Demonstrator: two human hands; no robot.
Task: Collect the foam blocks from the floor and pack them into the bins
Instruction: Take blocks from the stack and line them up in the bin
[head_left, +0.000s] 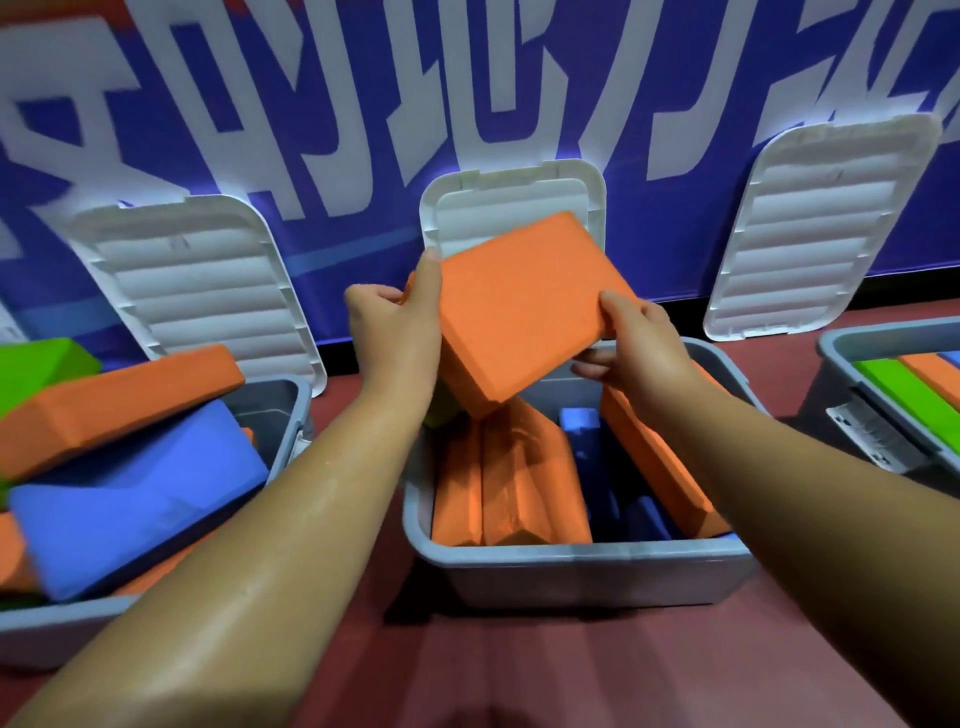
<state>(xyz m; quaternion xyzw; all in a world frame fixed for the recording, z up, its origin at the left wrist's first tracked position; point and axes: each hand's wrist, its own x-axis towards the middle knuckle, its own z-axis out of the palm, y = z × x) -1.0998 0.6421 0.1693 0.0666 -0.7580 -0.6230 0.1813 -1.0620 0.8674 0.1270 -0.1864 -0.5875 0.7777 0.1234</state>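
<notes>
- An orange foam block (524, 312) is held tilted in the air above the far half of the middle bin (582, 571), with one corner pointing down into it.
- The left hand (395, 322) is clamped on the block's left edge: the thumb is laid along the top face and the fingers are curled behind.
- The right hand (634, 348) is closed on the block's near right corner, with the thumb on top and the fingers underneath.
- Inside the middle bin, two orange blocks (509, 478) are stood on edge side by side at the left, and another orange block (660, 467) is leaned against the right wall.
- Blue blocks (587, 431) are seen lower down in the gap between them.
- A bit of green is glimpsed under the held block, but what it belongs to cannot be told.
- The left bin (280, 410) is piled above its rim: a long orange block (119, 405) is laid across a blue block (140, 493), with a green block (36, 364) behind.
- The right bin (852, 374) is cut off by the frame edge; a green block (904, 389) and an orange block (935, 374) are packed on edge in it.
- Three white ribbed lids, left (197, 286), middle (519, 197) and right (821, 228), are propped upright against a blue banner (363, 104) with large white letters, one behind each bin.
- All three bins are set on a dark red floor (519, 665).
</notes>
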